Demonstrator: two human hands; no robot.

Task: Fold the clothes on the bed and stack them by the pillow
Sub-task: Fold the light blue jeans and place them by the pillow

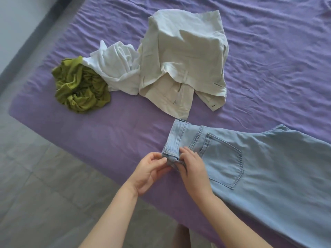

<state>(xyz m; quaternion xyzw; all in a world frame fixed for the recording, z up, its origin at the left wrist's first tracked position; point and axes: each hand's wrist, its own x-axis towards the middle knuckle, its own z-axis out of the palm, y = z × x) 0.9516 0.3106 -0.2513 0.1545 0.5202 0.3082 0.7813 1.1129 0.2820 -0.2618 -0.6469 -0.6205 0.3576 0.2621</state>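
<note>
Light blue jeans [259,167] lie flat on the purple bed [107,136], back pocket up, waistband toward the bed's near-left edge and legs running off to the right. My left hand [148,172] pinches the near corner of the waistband. My right hand [193,169] grips the same corner from the other side, fingers curled over the denim. Further back lie cream trousers [182,65], loosely heaped, a crumpled white garment [118,67] to their left, and a bunched green garment [80,86] near the bed's left edge. No pillow is in view.
The bed's corner and edge run diagonally from the upper left to the bottom right. Grey tiled floor [35,185] lies on the left and below. Wrinkled purple sheet [277,59] stretches to the right of the heap.
</note>
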